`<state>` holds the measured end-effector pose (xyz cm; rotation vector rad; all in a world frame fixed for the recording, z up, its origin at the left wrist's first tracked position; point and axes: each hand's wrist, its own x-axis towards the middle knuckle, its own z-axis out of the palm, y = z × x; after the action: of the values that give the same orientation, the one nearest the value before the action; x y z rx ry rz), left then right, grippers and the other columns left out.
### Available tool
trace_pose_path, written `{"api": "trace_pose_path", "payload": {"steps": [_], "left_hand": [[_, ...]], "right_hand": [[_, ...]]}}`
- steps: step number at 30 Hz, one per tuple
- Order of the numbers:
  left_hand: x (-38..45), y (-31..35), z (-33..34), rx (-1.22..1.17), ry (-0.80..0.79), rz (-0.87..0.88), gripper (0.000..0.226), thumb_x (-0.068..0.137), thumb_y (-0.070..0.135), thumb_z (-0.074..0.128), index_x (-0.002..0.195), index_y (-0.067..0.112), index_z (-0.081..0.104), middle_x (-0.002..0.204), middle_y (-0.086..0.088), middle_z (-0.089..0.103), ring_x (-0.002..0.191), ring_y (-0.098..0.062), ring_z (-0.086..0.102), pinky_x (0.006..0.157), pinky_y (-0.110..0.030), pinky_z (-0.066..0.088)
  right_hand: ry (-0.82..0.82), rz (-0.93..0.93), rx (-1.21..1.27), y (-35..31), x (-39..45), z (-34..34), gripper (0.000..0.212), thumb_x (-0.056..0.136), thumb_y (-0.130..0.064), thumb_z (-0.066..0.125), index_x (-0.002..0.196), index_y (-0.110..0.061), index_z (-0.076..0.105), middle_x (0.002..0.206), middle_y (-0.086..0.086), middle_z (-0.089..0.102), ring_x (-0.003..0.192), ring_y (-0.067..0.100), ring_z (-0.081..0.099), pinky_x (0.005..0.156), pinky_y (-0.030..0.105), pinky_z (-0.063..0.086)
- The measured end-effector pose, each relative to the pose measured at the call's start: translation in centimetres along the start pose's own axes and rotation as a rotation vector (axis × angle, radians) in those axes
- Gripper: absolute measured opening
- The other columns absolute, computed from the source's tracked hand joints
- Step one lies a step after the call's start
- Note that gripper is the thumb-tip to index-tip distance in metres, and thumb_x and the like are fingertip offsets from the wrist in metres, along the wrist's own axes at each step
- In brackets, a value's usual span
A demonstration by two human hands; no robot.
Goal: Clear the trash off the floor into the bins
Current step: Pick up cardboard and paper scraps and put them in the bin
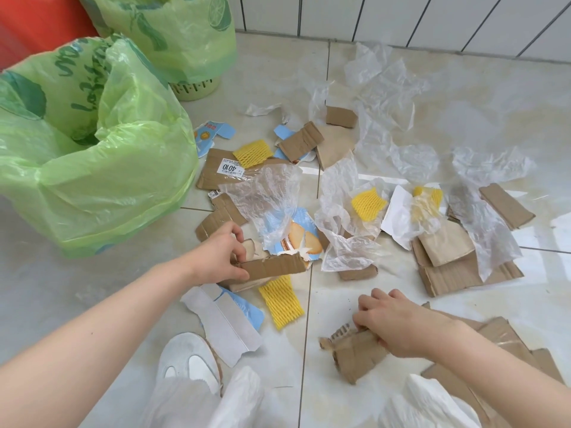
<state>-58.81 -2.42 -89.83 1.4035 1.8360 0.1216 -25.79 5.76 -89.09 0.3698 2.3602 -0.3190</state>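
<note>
Trash lies scattered over the tiled floor: brown cardboard scraps, clear crumpled plastic sheets (346, 230), yellow foam nets (281, 304) and torn blue-and-white carton pieces (222, 319). My left hand (219, 257) grips a long cardboard strip (272, 267) just above the floor at centre. My right hand (398, 322) grips a crumpled cardboard piece (355, 353) at lower right. Two bins lined with green bags stand at left: a near one (102, 186) with its mouth open and a far one (176, 35).
A red container (34, 23) stands at the top left behind the bins. A white tiled wall (432, 23) runs along the back. My white shoe (188, 359) and white clothing are at the bottom edge. More cardboard is piled at right (463, 270).
</note>
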Motion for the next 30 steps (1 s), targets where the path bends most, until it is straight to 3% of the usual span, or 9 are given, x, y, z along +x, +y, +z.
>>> {"api": "trace_pose_path", "payload": {"steps": [3, 6, 8, 10, 13, 19, 24, 26, 30], "left_hand": [[-0.7, -0.5, -1.0, -0.085, 0.089, 0.011, 0.034, 0.068, 0.016, 0.083, 0.053, 0.025, 0.053, 0.115, 0.001, 0.038, 0.074, -0.004, 0.053, 0.069, -0.007, 0.036], [-1.2, -1.4, -1.9, -0.145, 0.191, -0.027, 0.037, 0.069, 0.013, 0.083, 0.053, 0.022, 0.051, 0.113, -0.002, 0.047, 0.076, -0.007, 0.055, 0.077, -0.018, 0.041], [-1.4, -1.7, -2.1, -0.186, 0.207, -0.075, 0.041, 0.069, 0.015, 0.083, 0.049, 0.02, 0.047, 0.086, -0.001, 0.055, 0.078, -0.013, 0.053, 0.071, -0.024, 0.041], [-1.6, -1.7, -1.8, -0.226, 0.209, -0.098, 0.046, 0.071, 0.019, 0.081, 0.048, 0.021, 0.042, 0.058, 0.002, 0.041, 0.06, -0.018, 0.038, 0.057, -0.028, 0.03], [-1.5, -1.4, -1.5, -0.262, 0.253, -0.103, 0.044, 0.072, 0.022, 0.081, 0.05, 0.019, 0.042, 0.053, 0.004, 0.034, 0.053, -0.015, 0.03, 0.05, -0.024, 0.026], [-1.8, -1.3, -1.5, -0.443, 0.26, -0.141, 0.046, 0.07, 0.023, 0.083, 0.047, 0.019, 0.042, 0.042, 0.013, 0.03, 0.042, -0.005, 0.027, 0.039, -0.014, 0.019], [-2.7, -1.9, -2.7, -0.707, 0.251, -0.17, 0.034, 0.07, 0.024, 0.082, 0.072, -0.003, 0.061, 0.068, -0.01, 0.05, 0.066, -0.016, 0.042, 0.065, -0.03, 0.03], [-3.4, -1.7, -3.5, -0.795, 0.274, -0.152, 0.025, 0.069, 0.024, 0.082, 0.076, 0.005, 0.069, 0.077, -0.013, 0.064, 0.072, -0.017, 0.054, 0.071, -0.031, 0.04], [-4.4, -0.8, -4.6, -0.885, 0.366, -0.107, 0.011, 0.061, 0.03, 0.08, 0.066, 0.022, 0.073, 0.06, 0.009, 0.066, 0.055, -0.002, 0.058, 0.052, -0.012, 0.043]], "right_hand": [[-0.084, -0.079, -0.138, -0.5, -0.5, 0.5, 0.036, 0.084, -0.004, 0.047, 0.115, -0.019, 0.054, 0.122, 0.008, 0.043, 0.109, 0.03, 0.039, 0.089, 0.041, 0.036], [-0.138, -0.083, -0.191, -0.5, -0.9, 1.0, 0.04, 0.081, 0.003, 0.046, 0.115, -0.016, 0.055, 0.119, 0.011, 0.047, 0.108, 0.032, 0.04, 0.089, 0.043, 0.035], [-0.166, -0.069, -0.174, -0.1, -0.8, 1.1, 0.039, 0.083, 0.004, 0.044, 0.115, -0.016, 0.053, 0.115, 0.009, 0.053, 0.107, 0.031, 0.045, 0.084, 0.042, 0.033], [-0.195, -0.056, -0.147, 0.2, -0.7, 1.1, 0.037, 0.084, 0.004, 0.043, 0.114, -0.017, 0.051, 0.112, 0.007, 0.057, 0.105, 0.029, 0.048, 0.078, 0.041, 0.029], [-0.175, -0.06, -0.11, 0.5, -0.8, 0.9, 0.033, 0.088, 0.0, 0.042, 0.114, -0.018, 0.05, 0.111, 0.005, 0.057, 0.104, 0.028, 0.049, 0.076, 0.039, 0.032], [0.083, -0.008, 0.067, 1.3, -0.4, -0.8, 0.028, 0.092, -0.013, 0.04, 0.117, -0.024, 0.045, 0.109, -0.003, 0.053, 0.103, 0.024, 0.046, 0.081, 0.039, 0.044], [0.308, 0.018, 0.433, 0.7, 0.6, -4.6, 0.014, 0.083, -0.013, 0.053, 0.092, -0.02, 0.046, 0.095, -0.005, 0.05, 0.095, 0.022, 0.052, 0.077, 0.032, 0.041], [0.352, 0.06, 0.532, 0.4, 0.7, -6.4, 0.014, 0.085, -0.011, 0.054, 0.085, -0.017, 0.042, 0.087, -0.001, 0.052, 0.087, 0.024, 0.052, 0.075, 0.039, 0.044], [0.509, 0.193, 0.756, -0.2, 0.6, -8.9, 0.017, 0.083, -0.011, 0.058, 0.075, -0.014, 0.043, 0.064, 0.0, 0.048, 0.063, 0.021, 0.045, 0.06, 0.033, 0.038]]}}
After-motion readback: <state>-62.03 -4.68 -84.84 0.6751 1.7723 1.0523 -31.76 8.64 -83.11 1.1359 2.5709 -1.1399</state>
